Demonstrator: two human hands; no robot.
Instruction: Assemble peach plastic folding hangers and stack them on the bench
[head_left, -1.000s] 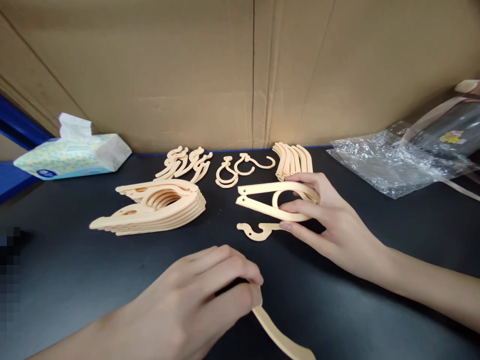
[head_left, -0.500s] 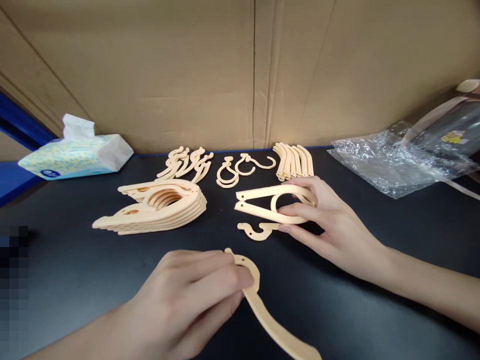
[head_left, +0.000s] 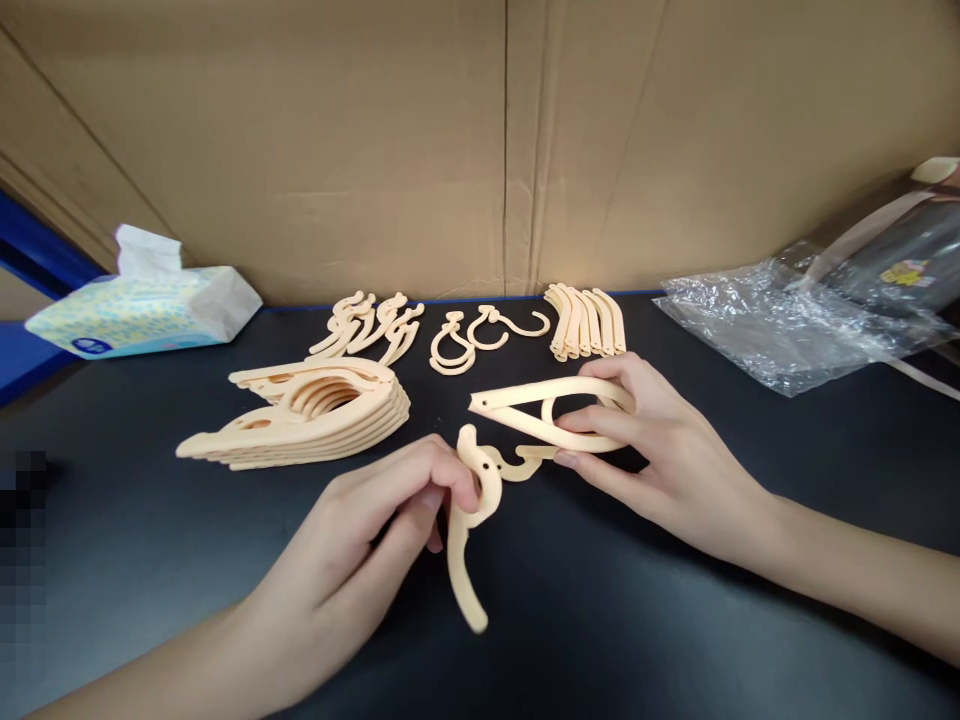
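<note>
Two hands: one frame, one curved strip

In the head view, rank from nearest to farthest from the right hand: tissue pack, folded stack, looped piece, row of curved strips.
1. Looped piece: held in the right hand.
2. Row of curved strips: just beyond that hand.
3. Folded stack: across to the left.
4. Tissue pack: far left, at the back.

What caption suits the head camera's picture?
Left hand holds a hooked piece, right hand a looped frame, over a black tabletop.
</note>
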